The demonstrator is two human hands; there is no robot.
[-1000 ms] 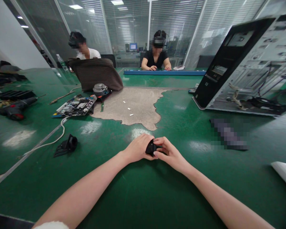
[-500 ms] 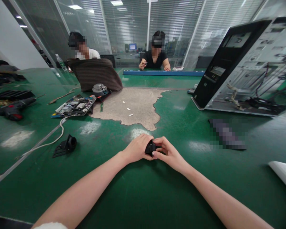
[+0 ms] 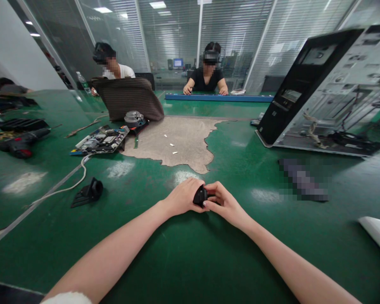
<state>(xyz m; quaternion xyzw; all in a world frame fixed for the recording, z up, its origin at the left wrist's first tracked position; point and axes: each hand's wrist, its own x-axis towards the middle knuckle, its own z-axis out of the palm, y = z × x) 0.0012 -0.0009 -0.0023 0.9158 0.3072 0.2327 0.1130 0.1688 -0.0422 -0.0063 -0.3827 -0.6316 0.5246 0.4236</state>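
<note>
Over green surface [image 3: 177, 257], small black part [image 3: 199, 196] ahead of you. Your left hand [image 3: 184, 195]: grip clamped around part, apparently for steadiness. Your right hand [image 3: 225, 202]: grip pinched on right side, apparently for control.

Black-fronted computer case [image 3: 319, 88]: bears one small, light emblem [image 3: 274, 113], too small to read with certainty. No other text is legible.

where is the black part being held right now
The black part is just below centre in the head view, between the left hand and right hand.
</note>
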